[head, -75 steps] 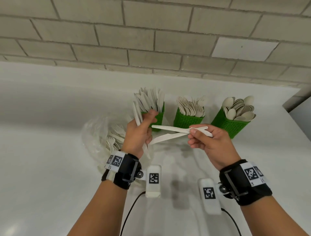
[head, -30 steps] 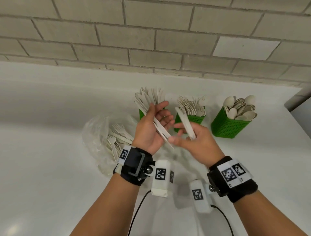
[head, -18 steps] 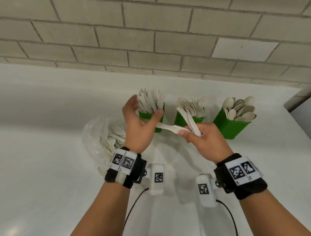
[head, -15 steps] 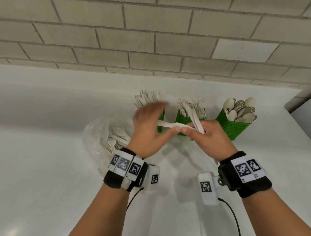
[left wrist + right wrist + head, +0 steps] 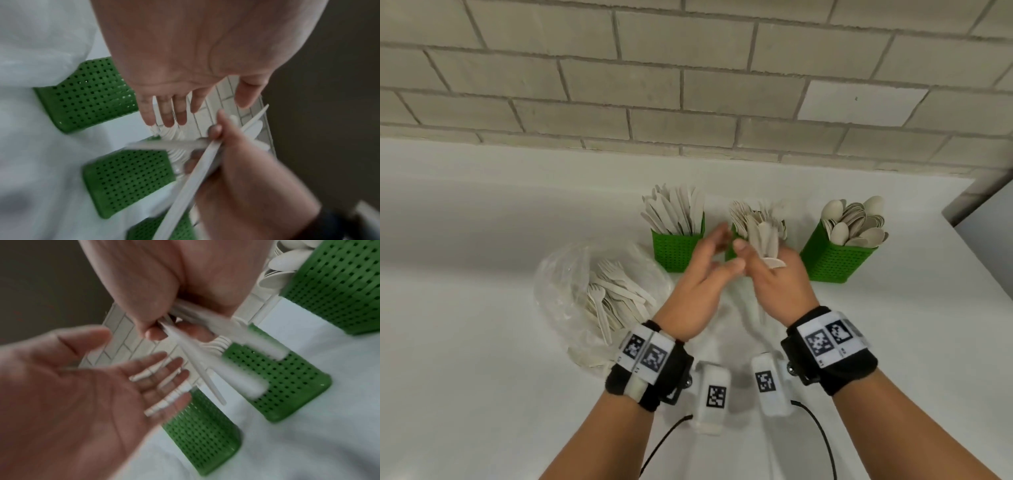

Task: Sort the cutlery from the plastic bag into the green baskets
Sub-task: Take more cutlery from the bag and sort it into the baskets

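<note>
My right hand (image 5: 763,270) grips a small bunch of white cutlery (image 5: 763,240) in front of the middle green basket (image 5: 730,255); which kind each piece is I cannot tell. The bunch fans out below the fingers in the right wrist view (image 5: 232,374). My left hand (image 5: 717,246) is beside it with straight fingers and holds nothing, its bare palm visible in the right wrist view (image 5: 102,394). The left basket (image 5: 674,253) holds knives, the right basket (image 5: 835,263) holds spoons. The clear plastic bag (image 5: 565,274) lies at the left with forks (image 5: 613,294) inside.
The three baskets stand in a row near the brick wall (image 5: 688,85) on a white counter (image 5: 482,342). The counter's right edge (image 5: 983,274) is close to the spoon basket. Wrist camera cables (image 5: 664,442) trail toward me.
The left hand has handed its cutlery over to the right hand and let go; it is now open and bare. The right hand's bunch has turned upright before the middle basket.
</note>
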